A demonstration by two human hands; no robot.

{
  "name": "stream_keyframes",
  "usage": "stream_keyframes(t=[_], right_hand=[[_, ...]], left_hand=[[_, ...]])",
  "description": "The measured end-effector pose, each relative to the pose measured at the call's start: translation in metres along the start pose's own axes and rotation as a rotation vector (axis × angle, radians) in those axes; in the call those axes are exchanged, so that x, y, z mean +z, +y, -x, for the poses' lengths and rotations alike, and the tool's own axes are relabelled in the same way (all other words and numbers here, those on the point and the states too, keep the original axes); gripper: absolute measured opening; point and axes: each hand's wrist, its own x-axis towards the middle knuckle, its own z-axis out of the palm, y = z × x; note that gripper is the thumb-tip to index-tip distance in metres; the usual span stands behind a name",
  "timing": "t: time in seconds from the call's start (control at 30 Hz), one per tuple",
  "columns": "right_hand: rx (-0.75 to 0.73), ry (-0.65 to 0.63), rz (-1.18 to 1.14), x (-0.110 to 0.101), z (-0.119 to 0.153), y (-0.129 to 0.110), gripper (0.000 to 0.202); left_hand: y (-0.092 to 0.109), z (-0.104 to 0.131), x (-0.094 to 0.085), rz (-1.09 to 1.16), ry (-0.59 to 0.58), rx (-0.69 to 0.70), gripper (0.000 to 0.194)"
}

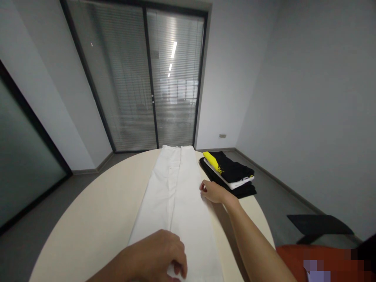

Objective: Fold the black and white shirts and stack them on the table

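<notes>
A long white garment (188,219), seemingly trousers with a waistband at the far end, lies lengthwise down the middle of the round table. My right hand (214,191) is at the garment's right edge, its fingers curled in a pinch near the cloth; whether cloth is between them is too small to tell. Over the near part of the garment is my left hand (164,252), with fingers bent downward and curled; a bit of white shows beneath them, and the fingertips are partly hidden.
Folded black, white and yellow clothes (235,168) are stacked at the table's right edge, just beyond my right hand. The pale round table (96,219) extends to the left. A chair with an orange seat (317,252) and black armrest stands at the lower right.
</notes>
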Motion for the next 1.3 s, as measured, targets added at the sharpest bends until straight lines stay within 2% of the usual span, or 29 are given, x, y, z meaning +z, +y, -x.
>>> stream_keyframes(t=[0.1,0.33,0.47,0.67,0.93,1.03,1.1,1.2,1.3], right_hand=[[-0.009,-0.007,-0.012,0.0,0.0,0.0,0.022],[-0.015,-0.021,-0.027,-0.001,0.002,-0.002,0.024],[-0.007,-0.016,-0.024,-0.001,0.001,-0.002,0.023],[-0.023,-0.021,-0.019,-0.001,0.0,-0.002,0.02],[-0.02,-0.05,-0.006,-0.009,0.004,-0.003,0.023],[-0.002,-0.039,0.029,-0.009,0.005,-0.003,0.018],[0.019,-0.032,0.042,-0.008,0.005,-0.001,0.017],[-0.001,-0.033,0.029,-0.006,0.004,0.001,0.02],[-0.017,-0.044,0.019,-0.007,0.004,0.002,0.022]], left_hand=[[0.0,0.001,0.0,-0.007,0.016,0.02,0.009],[0.02,-0.005,-0.002,-0.276,0.02,0.076,0.019],[0.026,-0.013,0.012,-0.5,0.127,0.093,0.006],[0.02,-0.02,0.036,-0.639,0.242,0.144,0.019],[0.023,-0.028,0.044,-0.629,0.345,0.169,0.019],[0.023,-0.034,0.054,-0.616,0.349,0.185,0.017],[0.022,-0.038,0.064,-0.596,0.341,0.142,0.019],[0.017,-0.041,0.077,-0.555,0.347,0.108,0.021],[0.013,-0.042,0.085,-0.534,0.358,0.136,0.016]])
